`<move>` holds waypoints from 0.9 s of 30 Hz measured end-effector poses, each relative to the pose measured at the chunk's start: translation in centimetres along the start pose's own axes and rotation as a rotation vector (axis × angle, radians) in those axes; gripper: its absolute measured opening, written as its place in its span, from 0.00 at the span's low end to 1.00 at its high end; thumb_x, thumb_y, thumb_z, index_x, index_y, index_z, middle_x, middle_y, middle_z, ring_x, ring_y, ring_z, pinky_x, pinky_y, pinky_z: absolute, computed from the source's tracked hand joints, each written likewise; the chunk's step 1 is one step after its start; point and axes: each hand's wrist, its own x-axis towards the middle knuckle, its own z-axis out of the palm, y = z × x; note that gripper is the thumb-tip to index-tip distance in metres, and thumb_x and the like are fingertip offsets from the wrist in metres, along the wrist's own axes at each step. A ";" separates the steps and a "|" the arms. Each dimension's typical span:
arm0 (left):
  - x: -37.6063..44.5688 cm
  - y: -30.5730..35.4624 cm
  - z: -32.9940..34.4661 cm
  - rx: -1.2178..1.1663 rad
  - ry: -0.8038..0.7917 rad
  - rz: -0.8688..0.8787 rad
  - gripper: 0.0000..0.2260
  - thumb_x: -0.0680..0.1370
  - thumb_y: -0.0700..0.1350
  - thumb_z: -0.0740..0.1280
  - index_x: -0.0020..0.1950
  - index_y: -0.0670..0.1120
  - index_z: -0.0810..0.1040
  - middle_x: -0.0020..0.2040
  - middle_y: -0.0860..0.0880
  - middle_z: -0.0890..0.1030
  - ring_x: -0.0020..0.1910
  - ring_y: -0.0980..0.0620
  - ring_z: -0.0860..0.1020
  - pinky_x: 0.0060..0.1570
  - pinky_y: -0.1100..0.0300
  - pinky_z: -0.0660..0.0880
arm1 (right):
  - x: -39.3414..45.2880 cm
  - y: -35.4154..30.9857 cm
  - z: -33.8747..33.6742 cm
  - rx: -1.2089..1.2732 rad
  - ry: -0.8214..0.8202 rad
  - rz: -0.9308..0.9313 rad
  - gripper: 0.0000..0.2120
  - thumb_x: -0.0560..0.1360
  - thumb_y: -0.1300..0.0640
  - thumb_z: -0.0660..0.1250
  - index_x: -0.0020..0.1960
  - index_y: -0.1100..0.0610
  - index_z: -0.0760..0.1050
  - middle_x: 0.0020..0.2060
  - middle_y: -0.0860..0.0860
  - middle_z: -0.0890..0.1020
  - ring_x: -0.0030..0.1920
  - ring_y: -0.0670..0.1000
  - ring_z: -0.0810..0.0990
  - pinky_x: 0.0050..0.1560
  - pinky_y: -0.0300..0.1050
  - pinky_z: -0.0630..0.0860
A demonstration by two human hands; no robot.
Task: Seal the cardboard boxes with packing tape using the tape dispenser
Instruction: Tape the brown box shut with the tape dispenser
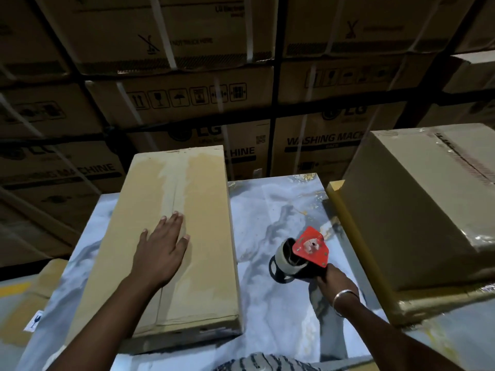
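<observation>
Fingers of my right hand (330,279) are curled round the handle of the red-plated tape dispenser with its roll of clear packing tape (297,257); that grip is closed tight on the handle, which is mostly hidden under my knuckles. I judge I hold it low and by the handle so the roll and the blade end point away from me, ready to be carried over to a seam. The dispenser sits just above or on the marbled grey-white table (270,210); I cannot tell whether it touches.

My left hand (160,247) lies flat, fingers spread and straight, on top of the long tan cardboard box (171,236). The palm presses beside the centre seam, I think to hold the flaps down and keep the box from sliding when tape is dragged along it. A glossy paler strip runs along the far half of that seam, which looks like tape already laid; near my wrist the seam looks bare, though the light is poor.

To the right stands a larger brown cardboard box (417,210), with shiny tape along its top and lower edge, so I take it as sealed. It sits well apart from the dispenser. Behind the table rise stacked washing-machine cartons (187,103) bound with white straps.
</observation>
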 end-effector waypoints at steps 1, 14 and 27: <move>0.0 0.0 0.0 0.005 -0.004 0.002 0.31 0.79 0.62 0.43 0.82 0.54 0.51 0.81 0.57 0.51 0.81 0.54 0.50 0.76 0.44 0.49 | 0.2 -0.9 0.3 0.069 0.000 -0.010 0.11 0.79 0.49 0.64 0.56 0.55 0.75 0.54 0.56 0.83 0.56 0.61 0.81 0.48 0.50 0.76; 1.0 -1.9 -1.8 -0.929 0.055 -0.117 0.16 0.79 0.44 0.67 0.67 0.53 0.79 0.67 0.57 0.79 0.68 0.56 0.74 0.70 0.48 0.70 | -3.5 -23.2 -8.7 0.970 0.045 -0.182 0.13 0.78 0.58 0.70 0.39 0.58 0.68 0.28 0.53 0.67 0.26 0.52 0.65 0.28 0.43 0.63; 5.4 -5.9 -9.0 -1.919 -0.402 -0.580 0.21 0.78 0.54 0.68 0.53 0.35 0.78 0.46 0.38 0.83 0.39 0.42 0.83 0.34 0.54 0.82 | -10.5 -37.0 -6.4 1.108 -0.250 -0.387 0.11 0.76 0.65 0.70 0.40 0.58 0.70 0.27 0.52 0.67 0.22 0.50 0.64 0.24 0.40 0.60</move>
